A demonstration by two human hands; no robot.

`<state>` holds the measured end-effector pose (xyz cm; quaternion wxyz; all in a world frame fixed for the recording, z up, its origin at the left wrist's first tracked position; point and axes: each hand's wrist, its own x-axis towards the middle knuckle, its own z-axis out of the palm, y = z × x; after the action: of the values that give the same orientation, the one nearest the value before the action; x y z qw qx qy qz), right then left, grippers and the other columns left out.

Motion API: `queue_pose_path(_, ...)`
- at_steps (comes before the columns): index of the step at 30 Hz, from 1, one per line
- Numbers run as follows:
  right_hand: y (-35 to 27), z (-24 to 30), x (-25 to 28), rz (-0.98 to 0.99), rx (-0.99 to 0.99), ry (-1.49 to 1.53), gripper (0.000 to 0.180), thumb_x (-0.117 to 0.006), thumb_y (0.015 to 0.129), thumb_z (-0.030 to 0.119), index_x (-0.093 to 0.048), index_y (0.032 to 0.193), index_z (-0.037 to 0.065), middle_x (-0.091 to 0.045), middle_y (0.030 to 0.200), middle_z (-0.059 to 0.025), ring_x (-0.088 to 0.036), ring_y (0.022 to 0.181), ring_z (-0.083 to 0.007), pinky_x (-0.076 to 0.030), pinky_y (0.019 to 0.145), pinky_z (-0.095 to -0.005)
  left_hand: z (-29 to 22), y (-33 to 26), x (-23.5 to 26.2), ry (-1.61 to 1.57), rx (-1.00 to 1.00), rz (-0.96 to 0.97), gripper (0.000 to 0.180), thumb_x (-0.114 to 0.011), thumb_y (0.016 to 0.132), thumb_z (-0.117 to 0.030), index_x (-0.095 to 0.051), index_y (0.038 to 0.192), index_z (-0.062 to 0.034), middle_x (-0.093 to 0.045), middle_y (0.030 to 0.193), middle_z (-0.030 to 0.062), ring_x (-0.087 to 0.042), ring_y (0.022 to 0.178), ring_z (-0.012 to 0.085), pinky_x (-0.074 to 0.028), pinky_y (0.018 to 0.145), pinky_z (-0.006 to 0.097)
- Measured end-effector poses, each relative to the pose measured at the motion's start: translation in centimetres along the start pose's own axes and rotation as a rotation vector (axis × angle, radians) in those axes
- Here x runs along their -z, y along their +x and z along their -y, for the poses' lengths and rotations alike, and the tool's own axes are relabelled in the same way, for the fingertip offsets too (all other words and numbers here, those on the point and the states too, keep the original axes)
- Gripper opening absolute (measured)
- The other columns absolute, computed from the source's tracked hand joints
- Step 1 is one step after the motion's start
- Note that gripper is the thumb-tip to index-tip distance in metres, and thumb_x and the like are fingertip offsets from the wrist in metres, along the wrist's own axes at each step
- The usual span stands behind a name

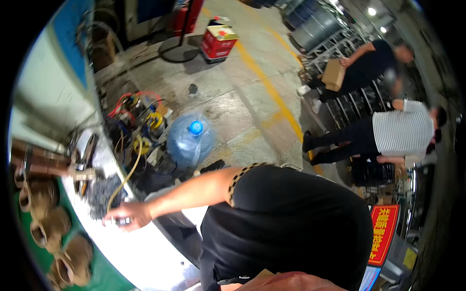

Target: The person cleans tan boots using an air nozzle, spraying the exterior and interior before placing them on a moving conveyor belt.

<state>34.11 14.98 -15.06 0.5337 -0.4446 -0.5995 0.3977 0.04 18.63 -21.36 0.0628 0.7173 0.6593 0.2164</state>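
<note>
My right arm reaches leftward over a bright white work surface (109, 242). At its end my right hand (133, 214) is closed around a small silver tool (122, 221), its exact kind mostly hidden by the fingers. A thin yellow hose (127, 180) runs down to this hand. Just beyond the hand lies a dark, bristly-looking heap (103, 194). Several tan, hollow, rounded pieces (75, 259) sit in a row on a green mat (109, 269) at the far left. My left hand is out of view.
On the floor stand a large blue water bottle (190, 145), a tangle of hoses and fittings (141, 114), a red can (218, 46) and a round black stand base (178, 50). At right are two people, one holding a cardboard box (334, 75), beside metal racks (357, 104).
</note>
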Motion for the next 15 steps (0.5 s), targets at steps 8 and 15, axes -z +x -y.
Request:
queue_pose_path(8,0.0,2.6,-0.7,0.033,-0.17,0.326,0.045,-0.058,0.089,0.01,-0.051,0.133,0.006,-0.064,0.102,-0.009,-0.065,0.084,-0.0127,-0.055,0.072,-0.028,25.0,-18.7,22.0,0.508,0.703,-0.27,0.055,-0.071,0.082,-0.044,-0.066,0.114,0.0009,-0.069,0.107,0.0164,-0.065,0.099,0.0312,-0.051,0.09,0.036)
queue_pose_path(15,0.3,1.9,-2.0,-0.007,-0.192,0.301,0.051,-0.057,0.089,0.012,-0.046,0.138,0.003,-0.064,0.089,-0.0072,-0.064,0.074,-0.0128,-0.052,0.064,-0.0256,36.2,-33.4,40.2,0.812,1.299,-0.253,0.06,-0.072,0.081,-0.049,-0.067,0.115,0.0005,-0.069,0.107,0.0171,-0.065,0.099,0.0321,-0.051,0.091,0.037)
